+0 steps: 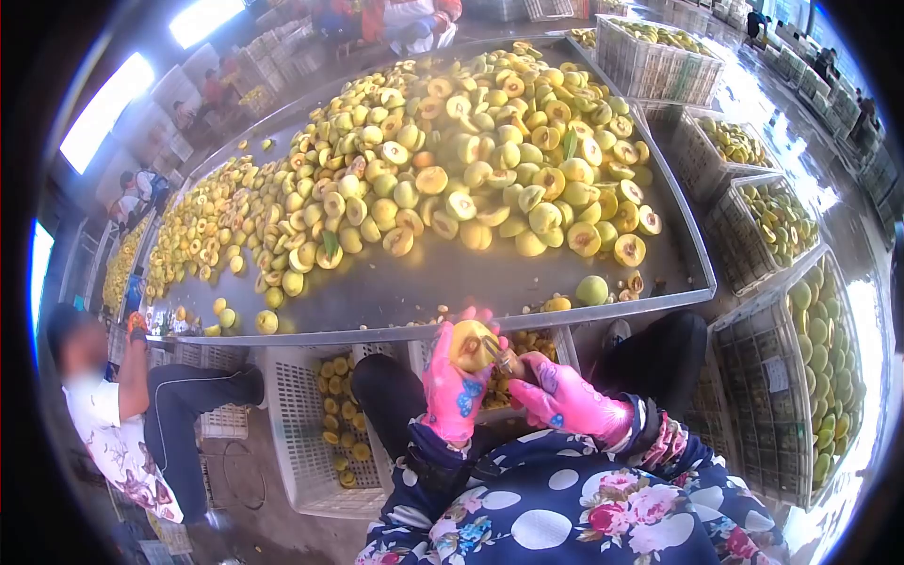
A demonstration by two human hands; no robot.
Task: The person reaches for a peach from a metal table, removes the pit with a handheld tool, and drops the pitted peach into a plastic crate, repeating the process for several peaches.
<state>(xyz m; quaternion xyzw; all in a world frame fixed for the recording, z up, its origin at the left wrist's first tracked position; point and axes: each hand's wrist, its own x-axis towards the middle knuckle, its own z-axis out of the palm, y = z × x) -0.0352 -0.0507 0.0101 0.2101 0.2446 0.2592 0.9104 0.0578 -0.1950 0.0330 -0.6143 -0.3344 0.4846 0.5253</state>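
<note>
My left hand (454, 391), in a pink glove with blue spots, is closed around a halved yellow peach (468, 345) near the front edge of the metal table. The cut face shows a brown middle. A pitting tool (505, 359) with a metal loop end reaches into that cut face. My right hand (570, 397), gloved the same way, grips its handle. Below both hands, a crate holds peach halves (538, 347). On the table (424, 292) lies a large heap of peaches (452, 155), many cut open with dark centres.
Left of my legs stands a white crate (292, 452) with halves inside. Full crates (763, 395) line the right side, and another crate (650, 71) stands at the far right corner. A seated co-worker (113, 414) is at the left; another person (405, 19) is across the table.
</note>
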